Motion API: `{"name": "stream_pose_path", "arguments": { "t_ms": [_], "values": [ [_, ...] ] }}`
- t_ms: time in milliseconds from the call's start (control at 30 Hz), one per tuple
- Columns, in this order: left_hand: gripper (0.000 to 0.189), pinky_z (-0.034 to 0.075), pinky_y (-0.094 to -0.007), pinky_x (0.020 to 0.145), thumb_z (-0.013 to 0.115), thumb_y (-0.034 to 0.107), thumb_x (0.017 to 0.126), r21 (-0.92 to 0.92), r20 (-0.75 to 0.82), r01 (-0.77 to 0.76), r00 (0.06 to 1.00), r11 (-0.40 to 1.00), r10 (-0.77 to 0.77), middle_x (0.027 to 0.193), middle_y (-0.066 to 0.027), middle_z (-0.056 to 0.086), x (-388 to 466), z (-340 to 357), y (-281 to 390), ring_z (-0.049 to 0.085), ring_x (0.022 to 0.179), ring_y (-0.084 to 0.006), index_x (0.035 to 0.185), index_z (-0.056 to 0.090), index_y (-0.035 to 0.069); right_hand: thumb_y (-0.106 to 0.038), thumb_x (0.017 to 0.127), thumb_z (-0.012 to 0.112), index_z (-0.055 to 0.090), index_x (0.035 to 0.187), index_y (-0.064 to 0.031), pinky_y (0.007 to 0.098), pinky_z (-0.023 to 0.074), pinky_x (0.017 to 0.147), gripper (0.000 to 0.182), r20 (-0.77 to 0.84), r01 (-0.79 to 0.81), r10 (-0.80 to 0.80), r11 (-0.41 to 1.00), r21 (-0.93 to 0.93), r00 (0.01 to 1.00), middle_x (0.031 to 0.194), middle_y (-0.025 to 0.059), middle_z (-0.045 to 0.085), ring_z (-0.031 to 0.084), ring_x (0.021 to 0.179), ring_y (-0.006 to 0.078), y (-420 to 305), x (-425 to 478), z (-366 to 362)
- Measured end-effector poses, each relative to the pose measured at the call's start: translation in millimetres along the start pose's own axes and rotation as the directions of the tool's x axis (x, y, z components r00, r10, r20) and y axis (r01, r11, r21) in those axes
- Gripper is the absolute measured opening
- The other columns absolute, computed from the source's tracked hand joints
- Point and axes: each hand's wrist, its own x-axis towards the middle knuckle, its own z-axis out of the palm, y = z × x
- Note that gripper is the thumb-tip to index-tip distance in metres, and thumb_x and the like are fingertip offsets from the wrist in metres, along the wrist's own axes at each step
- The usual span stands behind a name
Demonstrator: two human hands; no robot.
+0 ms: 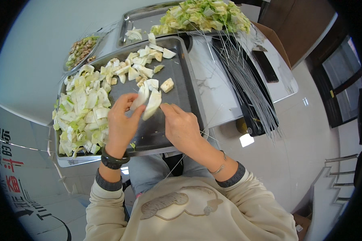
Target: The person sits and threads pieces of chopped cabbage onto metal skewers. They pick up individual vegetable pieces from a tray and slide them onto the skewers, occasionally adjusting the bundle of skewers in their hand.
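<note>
My left hand (123,117) pinches a pale white cabbage piece (141,98) between thumb and fingers, over the middle of a dark metal tray (181,99). A second thick cabbage piece (153,104) hangs between my two hands, close to the left thumb. The fingers of my right hand (181,128) are closed around a thin metal skewer (176,165), whose tail runs down toward my lap; its tip is hidden. A beige chunk (167,85) rests in the tray just beyond my hands, near a loose group of white cabbage pieces (138,64).
Cut cabbage (84,111) heaps along the tray's left side. Behind stands another metal tray (144,21) with leafy cabbage (205,16). A plate of mixed pieces (81,52) is at back left. Many metal skewers (247,78) lie in a black case, beside a dark phone (265,66).
</note>
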Motion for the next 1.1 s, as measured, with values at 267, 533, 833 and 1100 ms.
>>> {"name": "stream_pose_path", "arguments": {
  "t_ms": [267, 533, 833, 1100],
  "values": [
    [0.022, 0.049, -0.0328, 0.068, 0.076, 0.004, 0.075, 0.096, 0.331, -0.191, 0.932, 0.977, 0.15, 0.078, -0.0079, 0.063, -64.0, -1.3, 62.5, 0.063, 0.073, -0.0212, 0.093, 0.064, 0.004, 0.005, 0.074, 0.057, 0.058, 0.097, 0.0009, 0.043, 0.0526, 0.053, 0.023, -0.076, -0.023, 0.023, 1.0, 0.0, 0.997, 0.081, 0.0165, 0.062, 0.063, 0.061, 0.0375, 1.9, 0.1, 0.7],
    [0.013, 0.041, -0.0364, 0.061, 0.071, 0.008, 0.074, 0.292, 0.441, -0.484, 0.833, 0.825, 0.333, 0.073, -0.007, 0.054, -78.8, 22.6, 67.2, 0.055, 0.065, -0.0259, 0.08, 0.06, 0.007, 0.003, 0.081, 0.056, 0.061, 0.104, -0.0012, 0.0408, 0.0531, 0.055, 0.024, -0.133, -0.045, 0.044, 0.999, 0.0, 0.99, 0.086, 0.0143, 0.064, 0.064, 0.063, 0.0353, 4.6, 1.4, -2.6],
    [0.009, 0.043, -0.0375, 0.065, 0.067, 0.01, 0.077, 0.29, 0.502, -0.594, 0.762, 0.751, 0.409, 0.074, -0.0071, 0.055, -42.2, 9.5, 54.7, 0.058, 0.07, -0.0267, 0.081, 0.059, 0.007, 0.006, 0.083, 0.057, 0.063, 0.107, -0.0017, 0.0406, 0.0517, 0.061, 0.026, -0.292, -0.02, 0.01, 0.999, -0.031, 0.956, 0.089, 0.0164, 0.066, 0.065, 0.072, 0.0365, -0.3, 20.5, -42.7],
    [0.005, 0.05, -0.0451, 0.066, 0.061, 0.01, 0.081, 0.401, 0.483, -0.456, 0.842, 0.794, 0.24, 0.078, -0.0124, 0.064, 22.8, 7.5, 8.7, 0.063, 0.074, -0.0361, 0.081, 0.061, 0.005, 0.004, 0.086, 0.057, 0.063, 0.107, -0.0012, 0.0383, 0.0518, 0.062, 0.022, -0.373, -0.061, 0.052, 0.998, -0.012, 0.926, 0.092, 0.0182, 0.067, 0.066, 0.072, 0.0352, 5.3, 21.5, -39.8]
  ]
}}
